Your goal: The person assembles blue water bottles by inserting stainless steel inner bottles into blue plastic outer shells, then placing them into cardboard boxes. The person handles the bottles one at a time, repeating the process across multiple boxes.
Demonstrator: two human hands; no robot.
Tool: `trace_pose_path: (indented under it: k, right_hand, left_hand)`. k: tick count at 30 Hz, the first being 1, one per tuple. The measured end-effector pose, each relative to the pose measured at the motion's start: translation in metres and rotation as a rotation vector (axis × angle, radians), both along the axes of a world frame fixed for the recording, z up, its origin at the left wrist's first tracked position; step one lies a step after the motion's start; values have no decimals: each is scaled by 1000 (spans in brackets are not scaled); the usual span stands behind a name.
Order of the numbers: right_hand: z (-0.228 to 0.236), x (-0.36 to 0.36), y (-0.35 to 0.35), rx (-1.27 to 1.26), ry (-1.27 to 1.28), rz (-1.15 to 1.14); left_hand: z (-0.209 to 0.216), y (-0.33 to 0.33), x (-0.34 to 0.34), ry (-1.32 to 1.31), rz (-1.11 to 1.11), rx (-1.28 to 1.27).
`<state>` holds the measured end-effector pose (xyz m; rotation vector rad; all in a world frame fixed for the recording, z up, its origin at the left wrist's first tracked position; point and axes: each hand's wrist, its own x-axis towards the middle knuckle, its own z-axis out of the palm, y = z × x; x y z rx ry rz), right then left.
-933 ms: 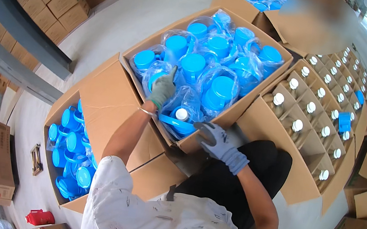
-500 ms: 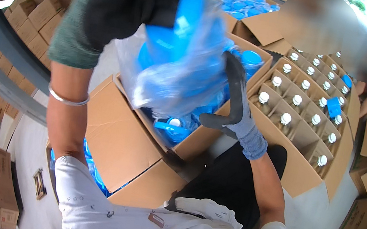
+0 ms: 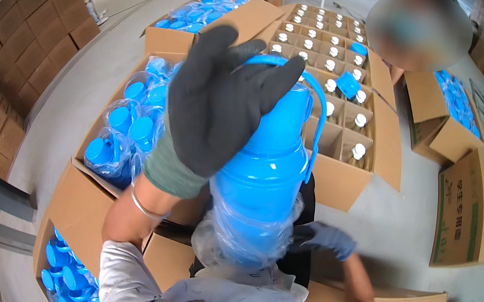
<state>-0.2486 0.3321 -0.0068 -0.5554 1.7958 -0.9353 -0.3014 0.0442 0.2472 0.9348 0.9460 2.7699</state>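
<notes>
A blue vacuum flask casing (image 3: pixel 274 150) leans in front of my body, its lower part in a clear plastic bag (image 3: pixel 248 229). Its hoop handle (image 3: pixel 321 126) arches over the top and down the right side. My left hand (image 3: pixel 218 102), in a black glove, lies over the flask's upper left side with its fingers spread across the top of the handle. Low on the right, my right hand (image 3: pixel 326 239), in a grey-blue glove, has closed fingers at the bag's edge; dark trousers behind them blur their outline.
Left stands a carton of bagged blue flasks (image 3: pixel 140 127). Ahead is a divided carton (image 3: pixel 339 183) of white-capped glass liners, with a blue cup (image 3: pixel 348 85) on top. Another person (image 3: pixel 418 36) is beyond it. More cartons stand right (image 3: pixel 469 211) and near left (image 3: pixel 77 200); stacked boxes (image 3: pixel 19 30) line the far left.
The bagged blue flask has come from above the left carton to in front of my body. My right hand has moved down to the bag's lower part. My view has shifted.
</notes>
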Motion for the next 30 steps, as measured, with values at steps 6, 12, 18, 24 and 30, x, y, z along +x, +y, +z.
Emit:
trace_pose_path:
  k: [6, 12, 18, 24, 30]
  right_hand:
    - [116, -69, -16, -802, 544, -821]
    - [117, -129, -79, -994, 491, -469]
    - [47, -161, -68, -699, 850, -521]
    - [51, -156, -35, -905, 298, -770]
    - [114, -147, -65, -699, 154, -769]
  left_hand:
    - [-46, 19, 6, -148, 20, 69]
    - [-56, 14, -4, 366, 761, -943]
    - [-122, 19, 86, 104, 234, -742]
    - [-114, -66, 55, 60, -485, -716]
    - [-117, -37, -64, -68, 331, -737]
